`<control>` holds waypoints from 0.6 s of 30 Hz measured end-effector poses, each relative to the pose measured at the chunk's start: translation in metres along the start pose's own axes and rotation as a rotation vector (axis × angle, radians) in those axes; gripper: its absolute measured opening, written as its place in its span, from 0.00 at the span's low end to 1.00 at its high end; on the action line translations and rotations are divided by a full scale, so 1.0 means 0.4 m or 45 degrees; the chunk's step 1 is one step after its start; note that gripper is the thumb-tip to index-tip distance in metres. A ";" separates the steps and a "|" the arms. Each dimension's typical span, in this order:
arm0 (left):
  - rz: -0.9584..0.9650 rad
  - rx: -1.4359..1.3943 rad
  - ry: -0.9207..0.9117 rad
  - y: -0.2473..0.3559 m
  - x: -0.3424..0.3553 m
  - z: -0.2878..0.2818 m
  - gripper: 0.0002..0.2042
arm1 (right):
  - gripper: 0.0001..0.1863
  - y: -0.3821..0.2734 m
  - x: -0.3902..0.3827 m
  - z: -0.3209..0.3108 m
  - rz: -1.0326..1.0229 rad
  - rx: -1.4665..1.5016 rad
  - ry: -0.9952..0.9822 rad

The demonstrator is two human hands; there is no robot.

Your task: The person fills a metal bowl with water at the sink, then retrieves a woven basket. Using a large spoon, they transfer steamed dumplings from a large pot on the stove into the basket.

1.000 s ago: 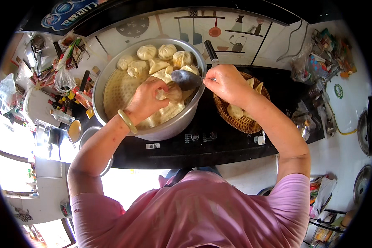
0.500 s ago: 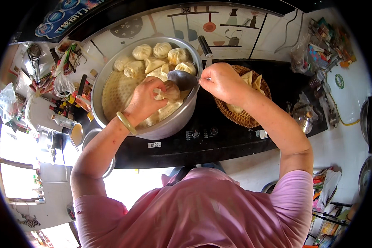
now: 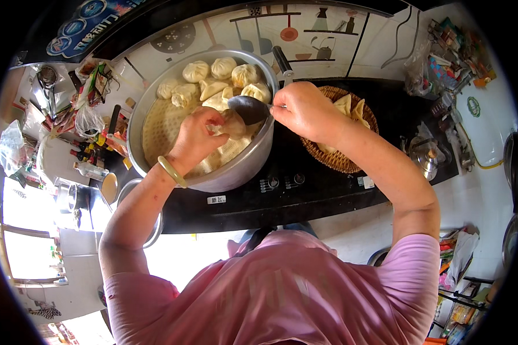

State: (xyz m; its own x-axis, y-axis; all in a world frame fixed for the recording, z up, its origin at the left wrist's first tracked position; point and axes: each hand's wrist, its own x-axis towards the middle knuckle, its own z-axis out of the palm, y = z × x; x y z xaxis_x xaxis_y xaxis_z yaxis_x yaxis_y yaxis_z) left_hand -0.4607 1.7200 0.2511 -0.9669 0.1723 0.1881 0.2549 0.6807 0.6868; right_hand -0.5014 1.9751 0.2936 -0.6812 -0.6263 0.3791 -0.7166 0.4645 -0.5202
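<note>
A large metal steamer pot (image 3: 243, 175) holds several pleated steamed buns (image 3: 223, 68) and folded, pointed dumplings (image 3: 212, 88) on a cream perforated liner (image 3: 162, 123). Inside the pot's right part, my left hand (image 3: 197, 137) has its thumb and fingers around the edge of a bun (image 3: 234, 123); the grip is partly hidden. My right hand (image 3: 299, 110), closed at the pot's right rim, holds a dark-bowled spoon (image 3: 248, 109) by its handle. The spoon's bowl is tilted against the same bun. A bangle circles my left wrist.
Right of the pot, a round wicker basket (image 3: 343, 165) with folded dumplings stands on the black stove (image 3: 247, 210). A black handle (image 3: 282, 60) rises behind the pot's right rim. Bottles (image 3: 91, 171) and bags stand at left; a glass-lidded pot (image 3: 425, 161) is at right.
Both hands and the spoon have shifted slightly left. The spoon's bowl now covers more of the bun's upper right side, while my left thumb and fingers look a little farther apart.
</note>
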 end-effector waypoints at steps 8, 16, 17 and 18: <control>-0.226 -0.263 -0.054 -0.024 0.017 0.027 0.18 | 0.11 0.033 -0.006 0.010 0.165 0.229 -0.003; -0.187 -0.177 -0.037 0.023 0.018 0.033 0.18 | 0.11 0.034 -0.030 -0.001 0.308 0.439 -0.068; -0.124 -0.182 0.040 0.022 0.015 0.037 0.17 | 0.12 0.033 -0.035 -0.001 0.301 0.457 -0.059; -0.060 -0.188 0.118 0.023 0.012 0.041 0.15 | 0.12 0.029 -0.041 -0.004 0.339 0.536 -0.057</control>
State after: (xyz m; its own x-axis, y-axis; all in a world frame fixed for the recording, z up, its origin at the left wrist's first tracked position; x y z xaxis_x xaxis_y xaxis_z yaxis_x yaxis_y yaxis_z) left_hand -0.4631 1.7385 0.2468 -0.9746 0.0715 0.2124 0.2144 0.5735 0.7906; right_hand -0.4986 1.9916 0.2826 -0.8188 -0.5505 0.1628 -0.3896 0.3246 -0.8619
